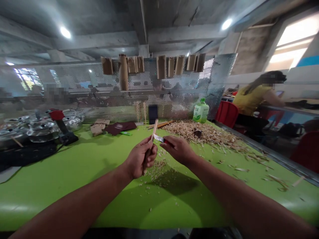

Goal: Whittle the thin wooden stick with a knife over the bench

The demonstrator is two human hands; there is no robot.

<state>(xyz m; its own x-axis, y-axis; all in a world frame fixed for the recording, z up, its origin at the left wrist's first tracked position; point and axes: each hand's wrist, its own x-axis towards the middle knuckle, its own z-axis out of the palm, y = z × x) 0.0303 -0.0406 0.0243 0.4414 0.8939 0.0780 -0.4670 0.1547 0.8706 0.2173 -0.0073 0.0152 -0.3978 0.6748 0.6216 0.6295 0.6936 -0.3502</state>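
Note:
In the middle of the head view my left hand [141,158] is closed around a thin pale wooden stick [154,128], whose upper end points up and away from me. My right hand [180,149] grips a carving knife [159,138] with a red and black handle. The short bright blade meets the stick just above my left fingers. Small wood chips [160,169] lie scattered on the green tabletop [99,186] beneath both hands. The stick's lower end is hidden in my left fist.
A heap of wood shavings [199,131] spreads at the back right, before a green tea bottle [201,111]. Metal pots [42,127] crowd the far left. Dark red booklets [121,127] lie near a perforated metal screen [149,89]. Someone in yellow [249,96] sits beyond the right edge.

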